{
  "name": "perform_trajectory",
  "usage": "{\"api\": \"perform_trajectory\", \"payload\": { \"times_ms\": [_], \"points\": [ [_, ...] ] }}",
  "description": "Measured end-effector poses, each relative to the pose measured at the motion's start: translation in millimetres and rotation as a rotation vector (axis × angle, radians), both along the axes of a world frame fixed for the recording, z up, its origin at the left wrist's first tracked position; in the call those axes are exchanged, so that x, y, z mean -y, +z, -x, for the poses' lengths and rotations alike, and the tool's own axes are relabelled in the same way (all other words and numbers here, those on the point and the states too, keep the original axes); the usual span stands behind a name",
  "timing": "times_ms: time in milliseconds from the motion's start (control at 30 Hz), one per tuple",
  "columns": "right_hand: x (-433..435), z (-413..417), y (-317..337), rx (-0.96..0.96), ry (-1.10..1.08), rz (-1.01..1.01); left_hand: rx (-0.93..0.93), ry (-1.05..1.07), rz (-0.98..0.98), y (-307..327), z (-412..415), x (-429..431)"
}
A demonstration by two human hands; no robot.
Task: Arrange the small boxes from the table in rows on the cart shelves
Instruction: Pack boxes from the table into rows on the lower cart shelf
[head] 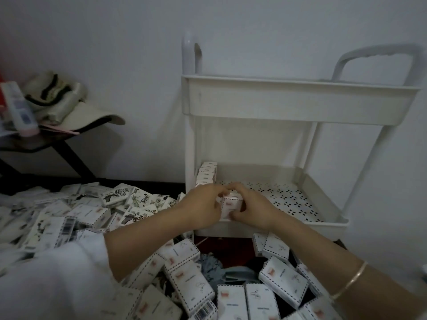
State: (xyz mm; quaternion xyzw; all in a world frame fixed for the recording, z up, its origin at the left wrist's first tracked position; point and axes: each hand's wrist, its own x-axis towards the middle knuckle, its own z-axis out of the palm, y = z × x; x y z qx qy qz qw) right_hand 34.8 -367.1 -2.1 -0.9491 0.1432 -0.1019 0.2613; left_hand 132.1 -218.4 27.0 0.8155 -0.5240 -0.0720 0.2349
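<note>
A white plastic cart [300, 105] stands against the wall. Its lower shelf [298, 197] has a perforated floor. A row of small white boxes [206, 173] stands on edge along the shelf's left wall. At the front left corner of that shelf, my left hand [201, 204] and my right hand [251, 206] together hold a small stack of white boxes [231, 203], fingers curled round it from both sides. Many loose small boxes [92, 211] lie in a heap on the dark table, and more of these boxes [277, 276] lie in front of the cart.
The cart's top tray [298, 88] has tall curved handles at each end. At the far left a dark side table [34, 144] carries a beige cap [92, 116] and a white tube [19, 107]. Grey cloth [215, 269] shows between the front boxes.
</note>
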Motion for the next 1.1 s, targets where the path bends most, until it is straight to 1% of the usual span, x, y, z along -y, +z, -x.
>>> {"api": "perform_trajectory", "payload": {
  "times_ms": [33,100,167,233,267,333,400,467,533,633,700,767,800,900,933,1000,1100],
  "points": [
    [0,0,0,-0.011,0.022,0.047,0.015,-0.006,-0.017,0,-1,-1],
    [1,-1,0,-0.051,0.051,-0.011,0.082,-0.006,-0.071,1,-4,-2],
    [0,-1,-2,-0.164,0.051,-0.076,0.195,-0.025,-0.152,1,-6,-5],
    [-1,-2,-3,-0.261,0.051,-0.060,0.301,-0.064,-0.215,-1,-4,-7],
    [-2,-2,-3,-0.277,0.055,-0.069,0.337,-0.078,-0.228,-2,-2,-9],
    [-3,0,0,-0.281,0.044,-0.109,0.372,-0.078,-0.207,-4,4,-12],
    [0,4,4,-0.274,0.004,-0.105,0.387,-0.073,-0.127,-3,11,-12],
    [5,11,11,-0.224,-0.033,-0.101,0.386,-0.089,-0.040,0,21,-11],
    [11,26,19,-0.133,-0.061,-0.083,0.358,-0.135,0.009,2,33,-8],
    [25,58,28,-0.004,-0.118,0.016,0.293,-0.270,-0.011,-2,57,-5],
    [30,81,29,0.029,-0.160,0.084,0.258,-0.338,-0.020,-11,73,-1],
    [32,101,26,0.005,-0.190,0.153,0.195,-0.330,-0.060,-22,82,3],
    [31,110,22,-0.025,-0.208,0.186,0.151,-0.293,-0.106,-27,85,6],
    [25,124,10,-0.118,-0.290,0.311,-0.097,-0.160,-0.226,-39,89,11],
    [22,125,5,-0.136,-0.325,0.348,-0.186,-0.134,-0.236,-42,90,13],
    [17,123,-2,-0.141,-0.377,0.363,-0.295,-0.102,-0.225,-45,92,15],
    [10,116,-8,-0.183,-0.406,0.358,-0.338,-0.092,-0.183,-42,91,13]
  ]
}}
